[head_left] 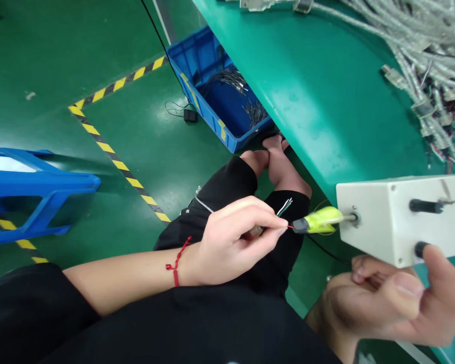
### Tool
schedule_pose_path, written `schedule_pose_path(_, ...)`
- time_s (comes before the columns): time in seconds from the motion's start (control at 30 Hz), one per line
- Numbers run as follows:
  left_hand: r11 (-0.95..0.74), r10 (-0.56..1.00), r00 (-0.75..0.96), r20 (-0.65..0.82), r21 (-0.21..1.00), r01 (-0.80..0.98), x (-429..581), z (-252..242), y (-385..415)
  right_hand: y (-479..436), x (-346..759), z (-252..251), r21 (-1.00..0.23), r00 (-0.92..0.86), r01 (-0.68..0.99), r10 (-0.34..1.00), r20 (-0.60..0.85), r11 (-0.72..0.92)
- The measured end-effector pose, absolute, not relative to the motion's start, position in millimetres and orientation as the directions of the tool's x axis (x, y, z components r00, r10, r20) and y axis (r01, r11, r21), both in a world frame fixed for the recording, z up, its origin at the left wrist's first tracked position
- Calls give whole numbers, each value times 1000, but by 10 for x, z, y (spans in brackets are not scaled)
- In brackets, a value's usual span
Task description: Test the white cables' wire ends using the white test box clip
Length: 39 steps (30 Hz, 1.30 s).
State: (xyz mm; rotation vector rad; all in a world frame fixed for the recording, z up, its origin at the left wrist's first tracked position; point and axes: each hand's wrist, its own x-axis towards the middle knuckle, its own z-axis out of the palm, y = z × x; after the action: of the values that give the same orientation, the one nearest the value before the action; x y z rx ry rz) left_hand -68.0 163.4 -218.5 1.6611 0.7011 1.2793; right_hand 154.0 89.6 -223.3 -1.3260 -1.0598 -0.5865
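Observation:
My left hand (235,240), with a red string bracelet at the wrist, pinches a thin cable end (284,208) with several coloured wires fanned out. One red wire reaches into the yellow-green clip (318,221) that sticks out of the side of a white box (398,217). My right hand (398,298) sits under the box's near corner, fingers curled, with a fingertip against a black knob (420,248) on the box front. Whether it holds anything is hidden.
The box rests on a green workbench (318,91) with a heap of silver cables with connectors (424,60) at its far right. On the green floor sit a blue bin (212,86) of wires, a blue crate (30,192) and yellow-black tape (114,156).

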Motion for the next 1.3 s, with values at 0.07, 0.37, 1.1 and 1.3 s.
schedule_pose_path(0.07, -442, 841, 304, 448, 892, -91, -680, -2180, 1641, 900, 1546, -2249, -500, 464, 844, 201, 862, 195)
schedule_pose_path(0.37, -451, 842, 293, 453, 889, -78, -683, -2173, 1629, 902, 1519, -2245, -507, 474, 846, 204, 857, 164)
schedule_pose_path(1.1, -442, 851, 279, 445, 894, -78, -703, -2167, 1611, 876, 1489, -2244, -498, 459, 848, 218, 861, 181)
schedule_pose_path(1.3, -450, 847, 273, 457, 888, -91, -693, -2178, 1608, 892, 1472, -2242, -523, 493, 835, 189, 849, 171)
